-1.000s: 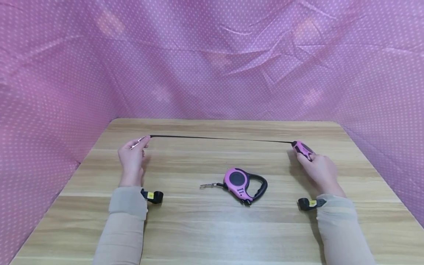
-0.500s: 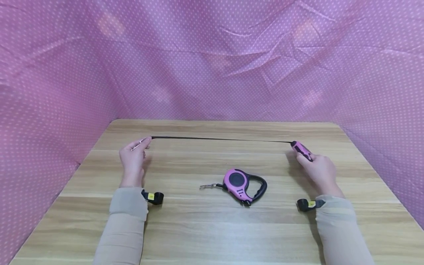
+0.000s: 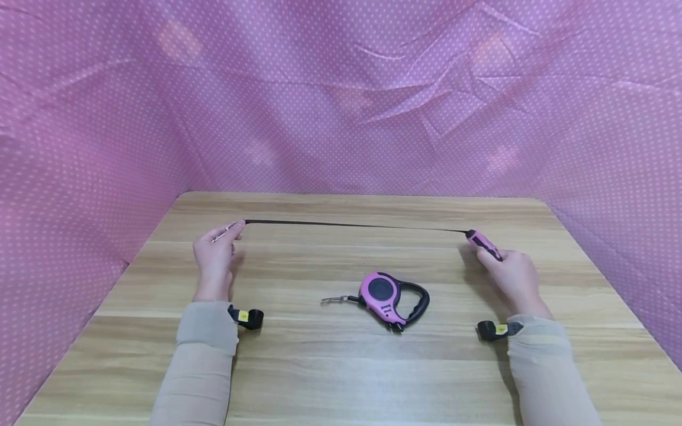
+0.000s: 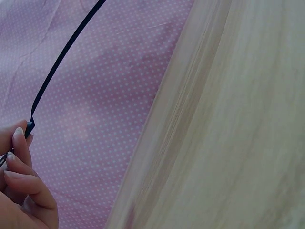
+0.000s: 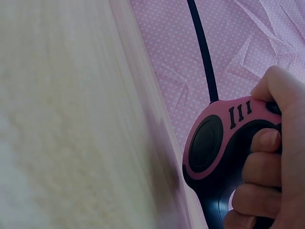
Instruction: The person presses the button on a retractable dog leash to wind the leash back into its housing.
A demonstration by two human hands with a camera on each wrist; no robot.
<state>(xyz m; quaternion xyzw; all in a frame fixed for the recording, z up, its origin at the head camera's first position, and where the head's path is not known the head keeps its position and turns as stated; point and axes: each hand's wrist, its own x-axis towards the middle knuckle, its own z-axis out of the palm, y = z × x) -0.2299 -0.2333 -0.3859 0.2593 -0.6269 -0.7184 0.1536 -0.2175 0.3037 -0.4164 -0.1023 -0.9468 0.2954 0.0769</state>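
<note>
My right hand grips the handle of a pink and black retractable dog leash, fingers wrapped through its loop and thumb on top. A black strap runs from its nose across to my left hand, stretched nearly straight above the table. Thumb and fingertips of the left hand pinch the strap's end, and the silver clip there lies against the hand, partly hidden by it. Between the two arms a second pink and black retractable leash lies flat, its metal clip pointing left.
The wood-grain table extends under both arms. Pink dotted cloth hangs behind it and on both sides. Each wrist wears a black camera mount with a yellow label.
The right hand and its leash have shifted slightly left, and the leash has turned more edge-on. The left hand has moved very slightly right. The leash on the table stays put.
</note>
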